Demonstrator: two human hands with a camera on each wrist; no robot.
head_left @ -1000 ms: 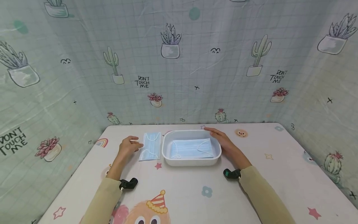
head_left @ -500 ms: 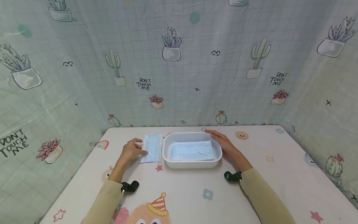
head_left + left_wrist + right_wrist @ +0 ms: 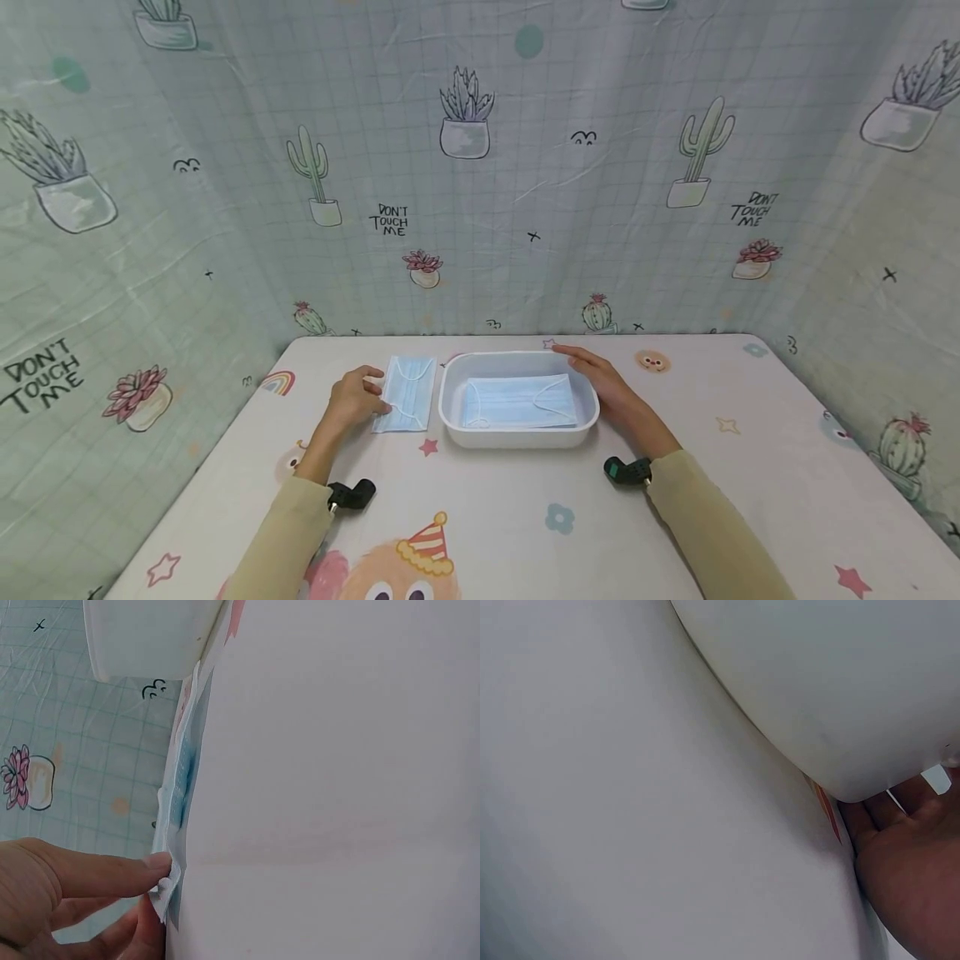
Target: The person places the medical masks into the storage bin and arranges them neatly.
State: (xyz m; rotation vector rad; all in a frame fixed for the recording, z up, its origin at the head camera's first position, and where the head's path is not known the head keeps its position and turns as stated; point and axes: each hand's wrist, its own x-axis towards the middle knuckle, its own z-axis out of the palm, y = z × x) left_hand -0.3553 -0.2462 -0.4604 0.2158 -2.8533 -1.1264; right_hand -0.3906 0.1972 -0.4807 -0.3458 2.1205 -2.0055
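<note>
On the table to the left of a white plastic tub (image 3: 517,438) lies a light blue face mask (image 3: 412,390) with white ear loops. My left hand (image 3: 356,398) pinches its left edge, the thumb (image 3: 120,876) on top and fingers beneath, as the left wrist view shows. That edge is slightly lifted in the left wrist view. Another blue face mask (image 3: 517,402) lies flat inside the tub, loops uppermost. My right hand (image 3: 607,385) rests against the tub's right end with fairly straight fingers; the tub partly hides them in the right wrist view.
The white table cover (image 3: 510,492) carries printed cartoons, stars and flowers. A curtain (image 3: 525,183) with cactus prints encloses the back and both sides. Dark wrist cameras sit at both sleeves.
My left hand has moved right onto the mask beside the tub and now pinches its edge. My right hand stays at the tub. The head view has shifted slightly.
</note>
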